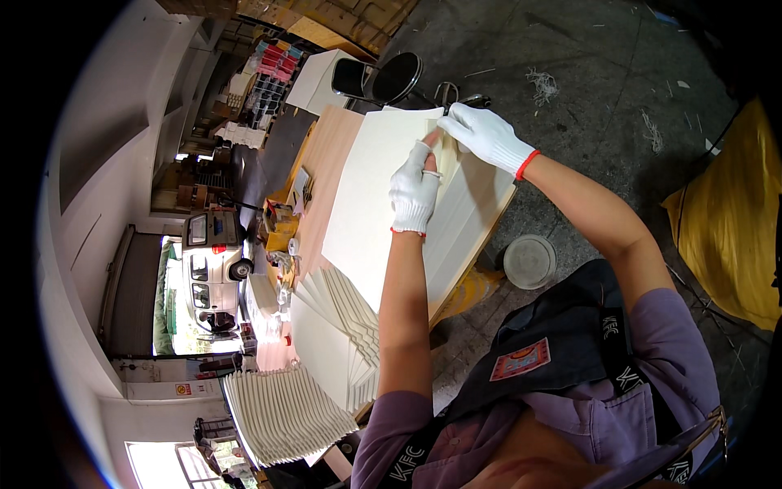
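Observation:
A large white sheet [366, 187], like paper or thin board, lies on the wooden table in front of me. My left hand [414, 191], in a white knitted glove with some fingertips bare, rests on the sheet near its right edge, fingers stretched forward. A narrow cream strip [447, 163] runs along that edge, between my hands. At the far right corner my right hand [487, 137], in a white glove with a red cuff, has its fingers bent together on the sheet's edge. The fingertips are partly hidden there.
A fanned stack of white sheets [338, 326] lies nearer on the left, beside a taller wavy stack [281, 416]. Black chairs [395, 77] stand beyond the table. A round pale bucket [529, 262] is on the floor at right, and a yellow sack [725, 228] farther right.

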A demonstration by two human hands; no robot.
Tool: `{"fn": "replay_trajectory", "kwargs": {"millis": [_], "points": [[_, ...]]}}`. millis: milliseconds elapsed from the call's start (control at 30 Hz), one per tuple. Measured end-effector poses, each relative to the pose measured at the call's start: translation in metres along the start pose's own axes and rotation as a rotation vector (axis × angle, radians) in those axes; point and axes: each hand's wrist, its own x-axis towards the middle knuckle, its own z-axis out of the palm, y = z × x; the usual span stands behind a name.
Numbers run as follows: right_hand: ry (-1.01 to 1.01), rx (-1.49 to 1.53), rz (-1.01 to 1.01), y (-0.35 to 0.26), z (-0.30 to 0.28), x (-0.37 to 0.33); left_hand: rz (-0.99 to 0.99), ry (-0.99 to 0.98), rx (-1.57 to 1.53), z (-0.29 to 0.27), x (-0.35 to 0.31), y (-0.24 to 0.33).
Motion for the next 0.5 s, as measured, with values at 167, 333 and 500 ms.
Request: {"fn": "replay_trajectory", "kwargs": {"millis": [167, 333, 500], "points": [[0.054, 0.041, 0.006, 0.0112, 0.0069, 0.0033, 0.055, -0.044, 0.049, 0.0018, 0.0003, -0.0025], [0.043, 0.041, 0.022, 0.0080, 0.0062, 0.0027, -0.025, -0.076, -0.001, 0.0030, 0.0009, -0.0075], [0.051, 0.042, 0.010, 0.0076, 0.0062, 0.0018, 0.020, -0.071, 0.019, 0.0014, 0.0000, -0.0046]]}}
